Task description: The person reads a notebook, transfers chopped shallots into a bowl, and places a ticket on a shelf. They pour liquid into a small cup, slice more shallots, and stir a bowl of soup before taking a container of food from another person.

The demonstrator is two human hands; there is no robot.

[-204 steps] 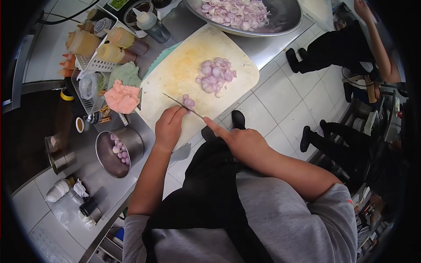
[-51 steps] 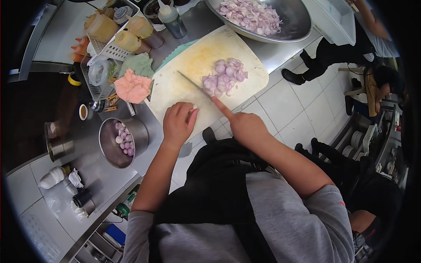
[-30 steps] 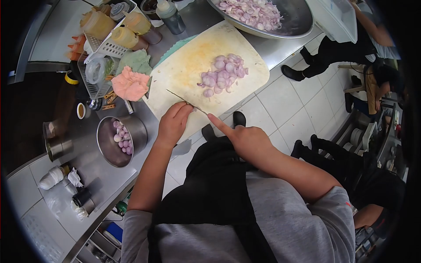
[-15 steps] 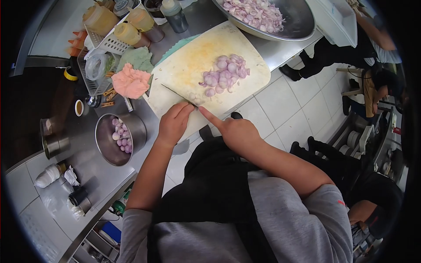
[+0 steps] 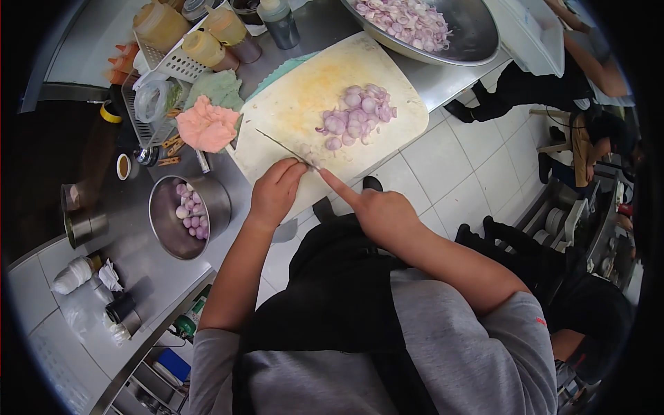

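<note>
On the cutting board (image 5: 283, 90) lies a pile of sliced shallots (image 5: 356, 116), with a few loose slices nearer the blade. My right hand (image 5: 384, 214) is closed on a knife (image 5: 282, 146), its index finger stretched along the blade's spine; the handle is hidden in the palm. The blade points away to the left, low over the board. Beside the blade, my left hand (image 5: 277, 190) has its fingers bent and pressed together on a shallot, which they mostly cover. To the left, a steel pot (image 5: 223, 207) holds several peeled whole shallots (image 5: 191, 211).
A large steel bowl (image 5: 477, 38) of sliced shallots stands at the board's far right, near a white tub (image 5: 529, 34). Pink cloth (image 5: 206, 124), green cloth (image 5: 216, 88) and a basket of sauce bottles (image 5: 176, 66) sit left. Other people stand at the right.
My right hand and the knife have shifted slightly right and toward me. My left hand stays nearly in place beside the blade. The shallot pile looks the same.
</note>
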